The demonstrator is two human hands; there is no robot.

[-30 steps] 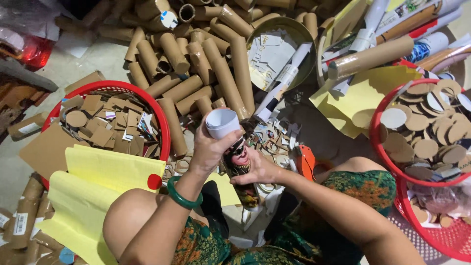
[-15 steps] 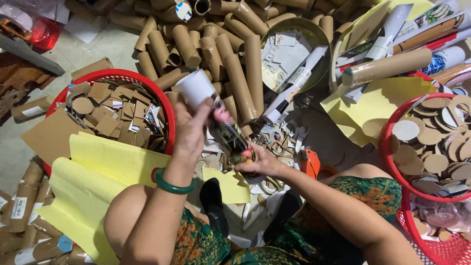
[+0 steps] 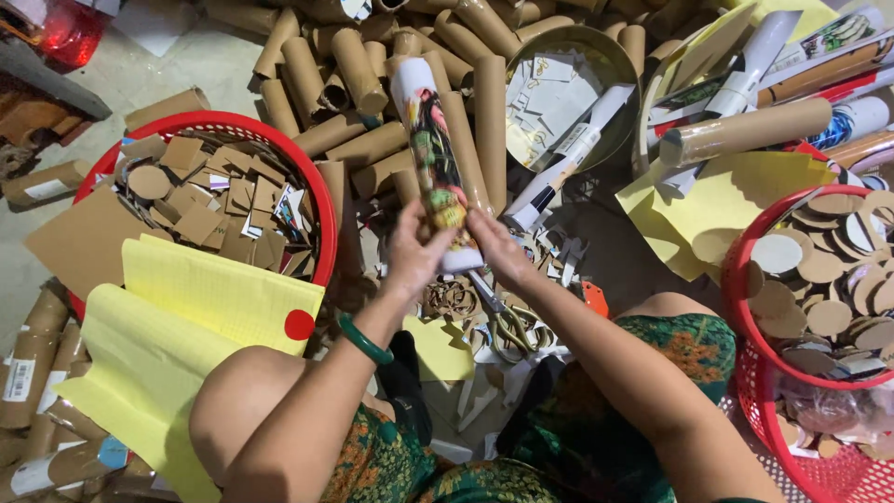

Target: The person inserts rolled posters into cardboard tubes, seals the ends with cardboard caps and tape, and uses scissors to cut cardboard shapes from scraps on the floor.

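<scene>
Both hands, left hand (image 3: 414,253) and right hand (image 3: 494,244), pinch the printed tube (image 3: 433,158) mid-frame; bare cardboard tubes (image 3: 354,65) pile above, unwrapped.

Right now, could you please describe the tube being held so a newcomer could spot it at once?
Between the two red baskets, above the pile of cardboard tubes, both hands grip one tube. Its neighbours are bare brown; this one has a colourful printed wrap.

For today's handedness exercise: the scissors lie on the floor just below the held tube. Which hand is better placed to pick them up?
Probably the right hand: the scissors lie directly beneath its wrist, while the left hand is farther away, gripping the printed tube.
</scene>
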